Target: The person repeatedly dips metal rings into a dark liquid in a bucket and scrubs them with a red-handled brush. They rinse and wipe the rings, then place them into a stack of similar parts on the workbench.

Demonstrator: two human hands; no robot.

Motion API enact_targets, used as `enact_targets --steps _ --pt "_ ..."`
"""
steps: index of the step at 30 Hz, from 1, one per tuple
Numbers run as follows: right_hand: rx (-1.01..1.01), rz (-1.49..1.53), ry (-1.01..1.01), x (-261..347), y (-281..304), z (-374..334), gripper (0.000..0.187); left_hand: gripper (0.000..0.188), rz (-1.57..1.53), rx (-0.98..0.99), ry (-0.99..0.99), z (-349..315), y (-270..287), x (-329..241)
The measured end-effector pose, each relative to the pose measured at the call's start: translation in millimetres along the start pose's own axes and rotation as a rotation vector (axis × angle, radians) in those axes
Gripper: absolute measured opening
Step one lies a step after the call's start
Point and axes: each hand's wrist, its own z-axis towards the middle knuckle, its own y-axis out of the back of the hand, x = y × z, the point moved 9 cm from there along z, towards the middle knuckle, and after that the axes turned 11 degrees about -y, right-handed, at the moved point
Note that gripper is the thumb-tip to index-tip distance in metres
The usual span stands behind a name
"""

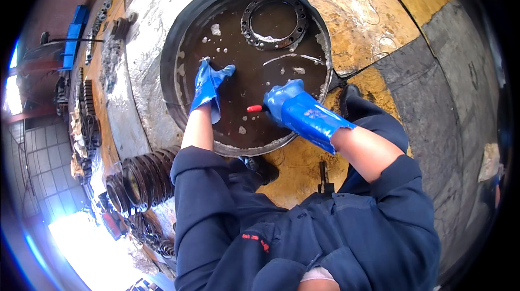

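Observation:
A wide round dark tub of murky brown liquid stands in front of me, with patches of foam on the surface. My left hand, in a blue rubber glove, is over the left part of the liquid, thumb and fingers spread apart. My right hand, gloved the same way, is closed round a tool with a red-ended handle; the rest of the tool is hidden by the hand and the liquid. At the tub's far side a dark metal ring with bolt holes lies partly in the liquid, apart from both hands.
Several dark metal rings are stacked at the lower left. Metal parts line the floor farther left, near a blue metal piece. Worn yellow and grey floor plates surround the tub. My boots are close to its near rim.

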Motion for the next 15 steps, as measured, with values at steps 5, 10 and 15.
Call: enact_targets --steps 5,10,15 --pt "-0.071 0.034 0.051 6 5 -9 0.024 0.109 -0.230 -0.041 0.080 21 -47 57" --pt "-0.088 0.064 0.035 -6 0 -5 0.024 0.080 -0.360 0.165 0.038 5 -16 -13" --pt "0.029 0.010 0.039 1 7 -11 0.024 0.064 -0.081 0.085 -0.079 4 -2 3"
